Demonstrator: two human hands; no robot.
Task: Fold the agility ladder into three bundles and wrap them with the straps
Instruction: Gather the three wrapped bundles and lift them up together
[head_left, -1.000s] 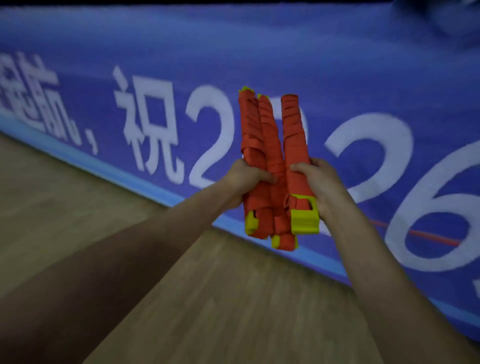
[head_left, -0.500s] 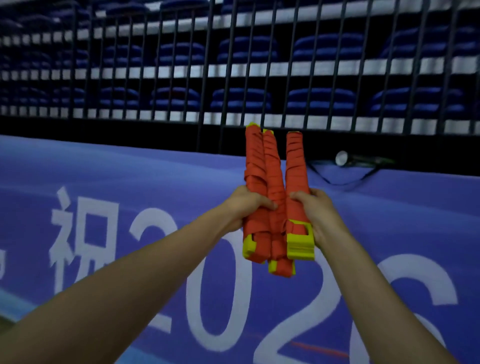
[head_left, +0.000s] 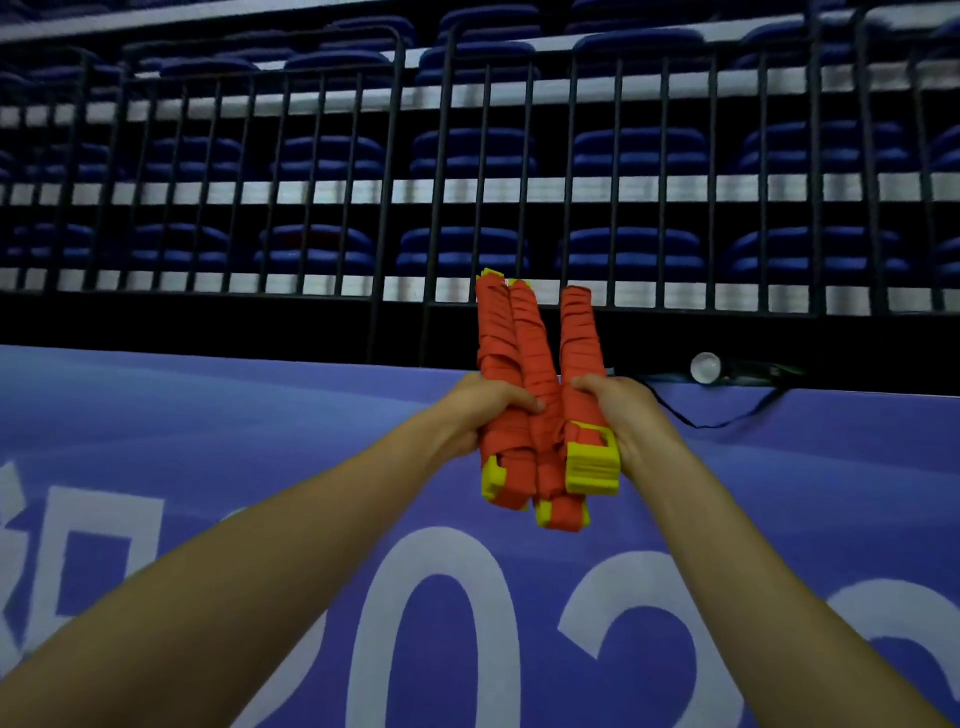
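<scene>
From the head view, my left hand (head_left: 480, 410) and right hand (head_left: 621, 410) each curl around the agility ladder (head_left: 540, 384), folded into three upright strap-wrapped orange bundles held side by side at arm's length before the blue banner (head_left: 208, 447) and black railing (head_left: 363, 208).

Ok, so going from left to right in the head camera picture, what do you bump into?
First the left hand → left bundle → middle bundle → right bundle → right hand → small white round thing.
</scene>
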